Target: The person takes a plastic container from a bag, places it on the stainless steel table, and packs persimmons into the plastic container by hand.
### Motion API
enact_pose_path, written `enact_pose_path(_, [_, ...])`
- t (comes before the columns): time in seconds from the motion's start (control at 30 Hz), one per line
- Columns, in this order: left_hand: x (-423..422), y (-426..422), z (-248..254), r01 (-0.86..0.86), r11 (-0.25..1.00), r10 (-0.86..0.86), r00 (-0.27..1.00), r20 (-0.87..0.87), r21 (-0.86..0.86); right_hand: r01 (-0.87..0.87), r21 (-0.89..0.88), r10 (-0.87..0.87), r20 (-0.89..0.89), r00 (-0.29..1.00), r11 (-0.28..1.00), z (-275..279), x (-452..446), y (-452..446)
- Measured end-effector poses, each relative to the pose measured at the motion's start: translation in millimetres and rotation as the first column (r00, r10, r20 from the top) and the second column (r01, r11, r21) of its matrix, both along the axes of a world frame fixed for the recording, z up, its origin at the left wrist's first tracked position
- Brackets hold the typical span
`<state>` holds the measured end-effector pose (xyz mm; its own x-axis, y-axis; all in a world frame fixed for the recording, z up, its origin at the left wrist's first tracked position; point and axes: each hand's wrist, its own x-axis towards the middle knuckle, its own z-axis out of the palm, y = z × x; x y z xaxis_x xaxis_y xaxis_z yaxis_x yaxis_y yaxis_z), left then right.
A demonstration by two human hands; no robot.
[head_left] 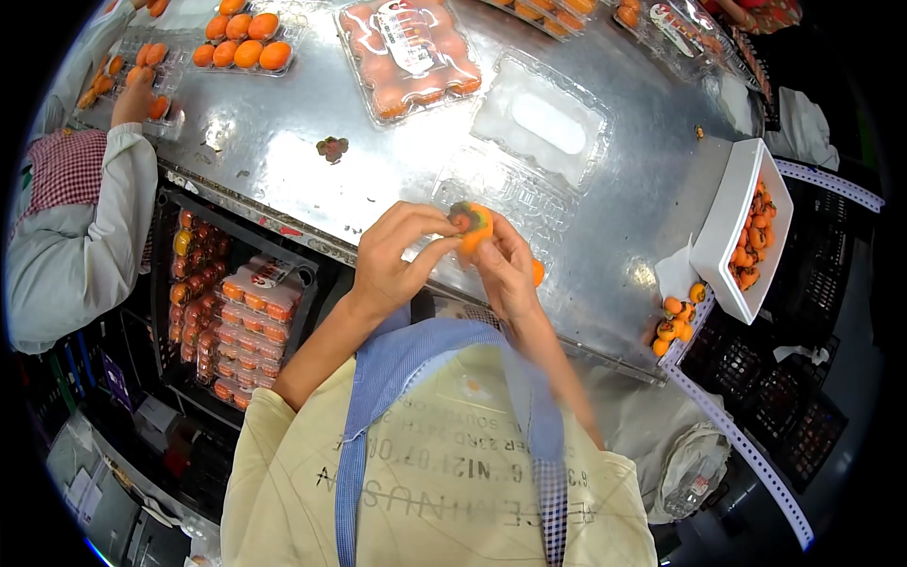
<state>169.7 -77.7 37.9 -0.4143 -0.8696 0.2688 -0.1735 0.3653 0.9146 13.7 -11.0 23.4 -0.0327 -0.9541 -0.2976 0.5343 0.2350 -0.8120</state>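
Note:
A small orange persimmon (pixel 480 227) with a brown-green calyx is between my two hands over the front edge of the metal table. My right hand (pixel 510 267) grips the fruit's lower right side. My left hand (pixel 402 248) has its thumb and finger closed at the calyx (pixel 462 216). Another persimmon (pixel 538 273) shows partly beside my right hand. Beyond my hands lies an open clear plastic clamshell tray (pixel 505 189), with its lid spread flat behind. A loose calyx (pixel 332 148) lies on the table to the left.
A closed clamshell of persimmons (pixel 411 61) sits at the back. On the right, a white foam box (pixel 746 236) of persimmons tilts beside several loose ones (pixel 673 326). A co-worker's hand (pixel 132 97) fills trays at far left. A black crate (pixel 307 326) holds stacked packs below.

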Motion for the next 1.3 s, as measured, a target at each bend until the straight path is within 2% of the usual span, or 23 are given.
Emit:
enact_pose_path(0.07, [-0.1, -0.3, -0.5, 0.006, 0.999, -0.005, 0.999, -0.036, 0.038, -0.005, 0.006, 0.005, 0.007, 1.000, 1.000, -1.6, -1.7, 1.5])
enact_pose_path(0.17, [0.3, -4.5, 3.4, 0.047, 0.994, -0.040, 0.997, -0.071, 0.101, 0.091, -0.033, -0.095, -0.113, 0.989, 0.995, -3.0, 2.2, 2.4])
enact_pose_path(0.23, [0.3, -5.3, 8.9, 0.054, 0.988, -0.043, 0.996, -0.079, 0.142, 0.092, -0.126, -0.125, -0.287, 0.950, 0.988, -2.1, 4.6, 1.7])
enact_pose_path(0.33, [2.2, -5.1, 16.4, 0.064, 0.977, -0.075, 0.996, 0.048, 0.201, 0.063, -0.235, -0.174, -0.491, 0.853, 0.970, 0.6, 7.6, 3.3])
enact_pose_path(0.47, [-1.3, -4.3, 19.0, 0.046, 0.979, -0.047, 0.999, -0.002, 0.200, -0.005, -0.360, -0.279, -0.732, 0.621, 0.933, 1.9, 4.2, 0.8])
enact_pose_path(0.57, [0.7, -4.6, 14.9, 0.075, 0.984, -0.069, 0.997, -0.043, 0.163, 0.009, -0.403, -0.326, -0.727, 0.604, 0.915, 1.6, 3.4, 1.1])
enact_pose_path(0.63, [1.5, -5.4, 15.7, 0.099, 0.982, -0.089, 0.994, -0.064, 0.162, -0.086, -0.466, -0.355, -0.770, 0.530, 0.881, 6.7, 0.6, -1.2])
enact_pose_path(0.77, [0.8, -0.8, 17.6, 0.081, 0.933, -0.051, 0.994, -0.094, 0.352, -0.235, -0.545, -0.434, -0.810, 0.394, 0.805, 3.6, -4.4, -3.1])
enact_pose_path(0.87, [0.1, 1.3, 18.8, 0.066, 0.919, -0.021, 0.993, -0.119, 0.388, -0.220, -0.526, -0.416, -0.816, 0.401, 0.821, 3.4, -4.5, -0.7])
enact_pose_path(0.97, [-0.3, 3.7, 14.1, 0.030, 0.939, 0.019, 0.990, -0.139, 0.343, -0.026, -0.326, -0.213, -0.673, 0.709, 0.945, 10.5, 6.1, 1.0])
enact_pose_path(1.07, [-1.9, 5.8, 12.4, -0.018, 0.969, 0.047, 0.993, -0.112, 0.246, -0.016, -0.251, -0.105, -0.462, 0.881, 0.968, 8.4, 6.6, 2.6])
enact_pose_path(1.17, [-1.4, 7.7, 12.1, -0.018, 0.982, 0.038, 0.994, -0.105, 0.187, -0.030, -0.171, -0.056, -0.476, 0.878, 0.985, 4.7, 6.1, 3.2])
enact_pose_path(1.27, [-1.8, 3.8, 14.8, 0.003, 0.997, 0.004, 0.996, -0.091, 0.078, 0.004, -0.242, -0.135, -0.527, 0.839, 0.970, 2.4, 8.1, 4.3])
enact_pose_path(1.3, [-2.8, 0.5, 22.4, 0.009, 1.000, -0.007, 0.998, -0.057, 0.027, -0.005, -0.290, -0.178, -0.600, 0.780, 0.957, 3.4, 7.6, 3.8])
